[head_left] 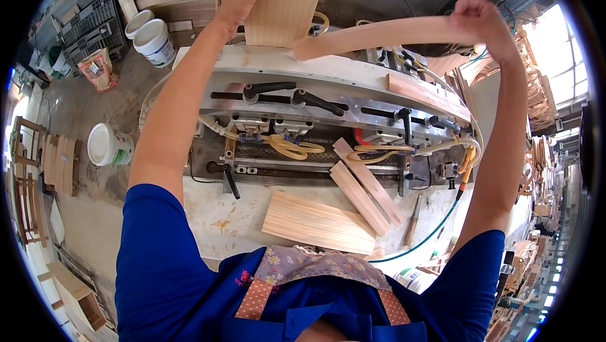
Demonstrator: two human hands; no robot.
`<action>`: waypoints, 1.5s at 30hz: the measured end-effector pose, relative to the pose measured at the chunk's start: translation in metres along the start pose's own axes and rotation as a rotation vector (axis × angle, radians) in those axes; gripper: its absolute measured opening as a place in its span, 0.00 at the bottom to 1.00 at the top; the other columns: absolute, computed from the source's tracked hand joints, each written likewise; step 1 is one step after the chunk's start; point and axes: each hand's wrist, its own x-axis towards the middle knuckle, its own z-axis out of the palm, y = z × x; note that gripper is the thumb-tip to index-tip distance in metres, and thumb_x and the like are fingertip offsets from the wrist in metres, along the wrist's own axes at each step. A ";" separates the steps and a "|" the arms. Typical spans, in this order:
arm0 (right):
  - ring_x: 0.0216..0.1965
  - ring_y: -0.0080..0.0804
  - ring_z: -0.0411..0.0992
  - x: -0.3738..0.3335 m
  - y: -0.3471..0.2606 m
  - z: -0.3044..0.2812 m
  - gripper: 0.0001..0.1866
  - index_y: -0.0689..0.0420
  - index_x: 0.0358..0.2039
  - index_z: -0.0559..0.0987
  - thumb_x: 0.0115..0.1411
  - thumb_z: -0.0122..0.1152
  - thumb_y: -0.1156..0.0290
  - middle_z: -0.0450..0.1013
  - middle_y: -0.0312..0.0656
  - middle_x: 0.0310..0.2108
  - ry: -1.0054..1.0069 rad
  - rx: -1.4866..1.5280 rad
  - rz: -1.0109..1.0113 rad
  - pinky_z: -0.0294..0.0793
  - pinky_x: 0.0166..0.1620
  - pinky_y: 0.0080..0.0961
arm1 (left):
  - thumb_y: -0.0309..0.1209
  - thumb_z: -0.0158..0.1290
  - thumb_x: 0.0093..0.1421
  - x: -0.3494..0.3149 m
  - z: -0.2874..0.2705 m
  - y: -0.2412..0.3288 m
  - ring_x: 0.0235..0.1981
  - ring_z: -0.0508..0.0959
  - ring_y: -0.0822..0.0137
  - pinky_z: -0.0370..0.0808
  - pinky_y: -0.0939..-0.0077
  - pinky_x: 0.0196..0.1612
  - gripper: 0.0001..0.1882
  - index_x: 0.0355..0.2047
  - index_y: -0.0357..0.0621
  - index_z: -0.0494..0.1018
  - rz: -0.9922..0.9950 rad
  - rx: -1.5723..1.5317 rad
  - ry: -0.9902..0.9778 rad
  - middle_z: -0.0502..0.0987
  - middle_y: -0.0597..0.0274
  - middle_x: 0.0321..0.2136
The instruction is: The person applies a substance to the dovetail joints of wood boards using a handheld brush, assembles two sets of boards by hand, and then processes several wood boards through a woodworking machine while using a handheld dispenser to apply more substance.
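My left hand (238, 12) grips the left edge of a light wooden board (283, 18), which stands upright at the far side of a metal clamping machine (353, 109). Out to the right, my right hand (482, 25) is closed round the end of a long wooden strip (385, 34). The strip's other end reaches left to the board's lower right corner; whether they touch I cannot tell. Another wooden strip (429, 94) lies along the machine's right top edge. Black levers (319, 102) and yellow hoses (293, 146) sit on the machine's near side.
Nearer me, a wide wooden board (319, 222) and two narrow strips (360, 197) lie on the pale worktop (221, 222). A teal hose (442, 225) curves across its right side. White buckets (154, 42) and a dark crate (95, 26) stand on the floor at left.
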 end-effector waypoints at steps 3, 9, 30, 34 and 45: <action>0.29 0.18 0.71 0.021 0.008 -0.017 0.10 0.53 0.30 0.79 0.50 0.69 0.64 0.74 0.31 0.28 0.278 -0.028 -0.061 0.71 0.34 0.16 | 0.56 0.59 0.47 0.006 -0.002 -0.005 0.46 0.72 0.68 0.63 0.70 0.54 0.33 0.44 0.41 0.75 -0.044 0.032 0.052 0.76 0.59 0.41; 0.28 0.23 0.71 0.025 -0.087 0.030 0.06 0.61 0.23 0.75 0.44 0.65 0.78 0.73 0.38 0.22 0.443 -0.148 -0.268 0.70 0.33 0.23 | 0.57 0.60 0.46 0.008 0.000 -0.010 0.47 0.72 0.66 0.62 0.70 0.55 0.35 0.45 0.40 0.75 -0.041 0.020 0.040 0.76 0.59 0.42; 0.35 0.26 0.75 0.077 -0.108 0.065 0.28 0.62 0.50 0.69 0.46 0.65 0.79 0.77 0.42 0.30 -0.145 0.150 -0.420 0.72 0.41 0.23 | 0.57 0.59 0.48 -0.011 -0.011 0.002 0.47 0.72 0.66 0.64 0.71 0.54 0.35 0.46 0.43 0.73 0.044 0.008 -0.048 0.74 0.59 0.43; 0.35 0.26 0.75 0.088 -0.097 0.094 0.29 0.65 0.51 0.69 0.46 0.66 0.79 0.77 0.43 0.31 -0.079 0.331 -0.444 0.73 0.40 0.22 | 0.57 0.58 0.48 -0.021 0.001 0.016 0.46 0.72 0.68 0.65 0.71 0.53 0.36 0.48 0.41 0.73 -0.014 0.036 0.006 0.75 0.61 0.41; 0.33 0.23 0.74 0.094 -0.023 0.187 0.13 0.53 0.34 0.81 0.49 0.71 0.63 0.77 0.34 0.33 0.069 0.804 -0.122 0.75 0.37 0.19 | 0.56 0.61 0.45 -0.012 0.003 0.009 0.35 0.74 0.73 0.70 0.76 0.42 0.31 0.35 0.39 0.77 0.004 -0.005 0.042 0.77 0.65 0.32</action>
